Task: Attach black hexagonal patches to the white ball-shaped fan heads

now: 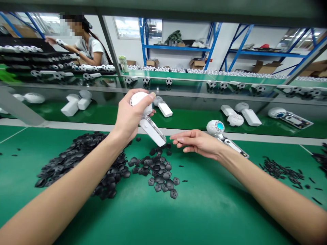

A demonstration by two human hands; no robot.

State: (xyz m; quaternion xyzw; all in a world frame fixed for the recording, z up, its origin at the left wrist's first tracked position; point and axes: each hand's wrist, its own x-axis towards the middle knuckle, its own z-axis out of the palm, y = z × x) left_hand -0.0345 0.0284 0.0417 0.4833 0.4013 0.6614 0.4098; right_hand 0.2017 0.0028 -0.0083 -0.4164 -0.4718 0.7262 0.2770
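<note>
My left hand (131,114) is wrapped round the ball-shaped head of a white handheld fan (153,131). The handle slants down to the right, with an uncovered edge along its side. To the right of the handle's end, my right hand (196,143) is in the air, its fingers loosely stretched and apart; nothing shows between them. Below both hands lie scattered black pentagon pieces (163,173), beside a larger heap of the same pieces (84,158) partly behind my left forearm. Another fan with a blue disc (216,127) lies just beyond my right wrist.
Thin black strips (282,170) lie at the right on the green table (204,207). Past a pale ledge (184,132), several white fans (166,109) rest on a green belt. Football-patterned fans (169,81) line a shelf behind. A co-worker (93,51) holds one at the back left.
</note>
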